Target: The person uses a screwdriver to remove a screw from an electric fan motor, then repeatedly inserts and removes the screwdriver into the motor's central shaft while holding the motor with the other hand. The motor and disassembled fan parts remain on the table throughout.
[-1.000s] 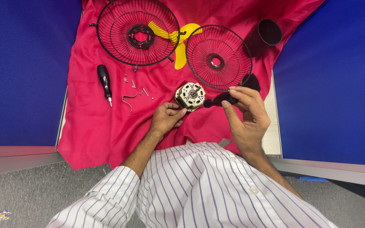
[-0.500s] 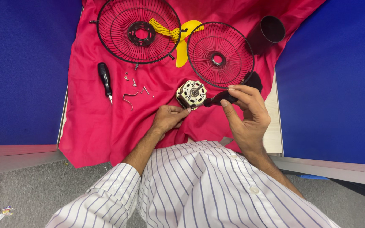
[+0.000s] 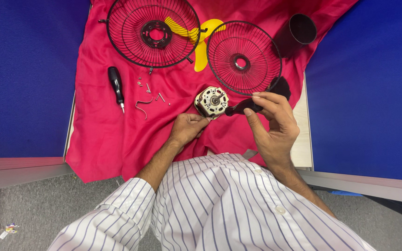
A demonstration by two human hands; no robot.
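Red cloth [image 3: 112,139] covers the surface, and near its middle sits a small fan motor [image 3: 211,101], pale metal with a short shaft standing up from its centre. The left hand [image 3: 188,129] has its grip closed on the motor's near edge, steadying it against the cloth. The right hand [image 3: 273,122] pinches the black handle of a screwdriver [image 3: 241,108], its tip pointing at the motor's side.

The motor looks dense and stiff for its size, probably heavy enough to stay put. Its metal rim seems the safest place to take hold; the shaft is thin and likely slick, and the windings inside should not be pressed.

Toward the far edge lie two black wire fan guards [image 3: 153,32] [image 3: 244,56], with a yellow blade [image 3: 204,36] between and partly under them. A black tube [image 3: 298,31] rests at the far right corner. Toward the left edge are a second black-handled tool [image 3: 116,85] and scattered small screws [image 3: 149,87].
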